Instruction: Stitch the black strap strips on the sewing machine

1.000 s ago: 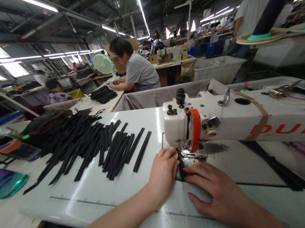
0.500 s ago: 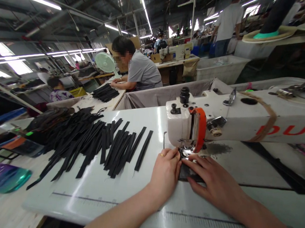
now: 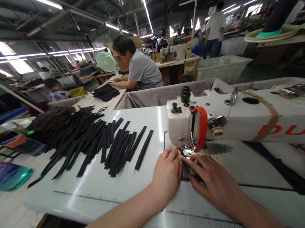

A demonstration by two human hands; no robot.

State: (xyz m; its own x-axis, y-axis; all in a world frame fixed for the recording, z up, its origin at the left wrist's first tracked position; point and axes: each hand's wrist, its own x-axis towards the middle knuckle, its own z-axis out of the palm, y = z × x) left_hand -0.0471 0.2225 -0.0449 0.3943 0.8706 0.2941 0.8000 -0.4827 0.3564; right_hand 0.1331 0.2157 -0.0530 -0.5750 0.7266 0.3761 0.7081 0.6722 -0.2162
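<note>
My left hand (image 3: 166, 170) rests in front of the sewing machine's presser foot (image 3: 187, 152). Its fingers are curled together, and what they hold is hidden beneath them. From the other side, my right hand (image 3: 213, 174) lies low over the machine bed, fingers stretched toward the foot and thumb apart. A dark surface shows between the hands; whether it is fabric or a plate I cannot tell. Above them is the white sewing machine head (image 3: 179, 124) with an orange guard (image 3: 201, 129). Black fabric strips (image 3: 120, 151) lie left of my left hand, one separate strip (image 3: 144, 150) nearest it.
More black strips (image 3: 278, 166) lie under the machine arm at right. A purple-teal bottle (image 3: 6, 176) and an open box (image 3: 21, 144) are at left. A co-worker (image 3: 145, 67) bends over a table beyond, near a green fan (image 3: 105, 61). A ruler scale (image 3: 205, 220) marks the table's front.
Both hands keep nearly the same place at the presser foot. In the background, a standing person has moved left. The view has shifted slightly.
</note>
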